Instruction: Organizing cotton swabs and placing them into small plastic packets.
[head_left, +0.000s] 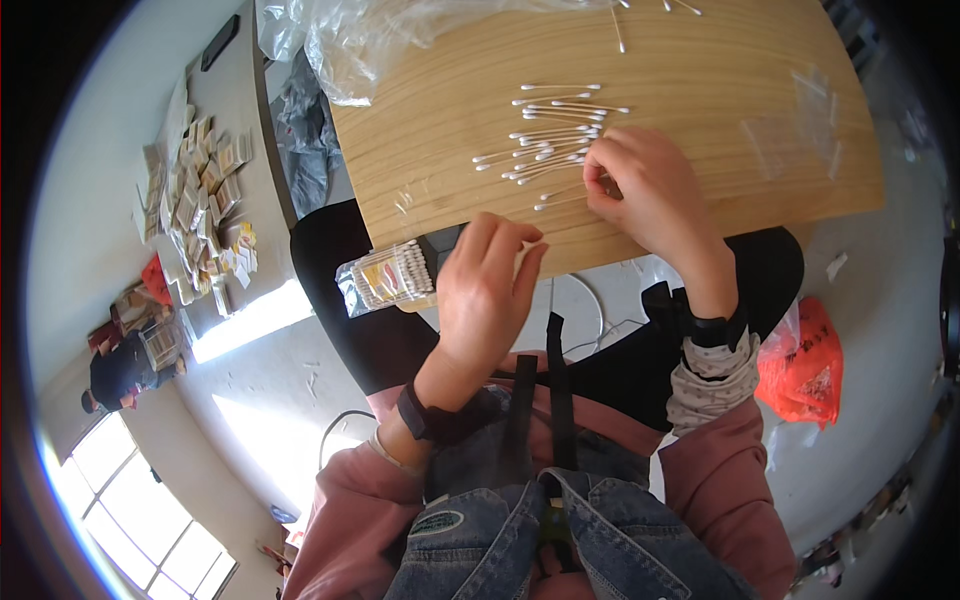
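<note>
Loose white cotton swabs lie scattered on the wooden table, most pointing sideways. My right hand is at their right side, thumb and index finger closed around the end of a cotton swab. Lower and to the left, my left hand hovers at the table's near edge, its fingers bent and the thumb and index tips almost together. Whether anything small sits between those tips cannot be made out. Beside the left hand, a clear packet of cotton swabs with a yellow and red label rests over my left thigh.
Crumpled clear plastic covers the wooden table's far left corner. Thin clear bags lie on its right. Many packets are heaped on another table at left, near a phone. A red bag stands at lower right.
</note>
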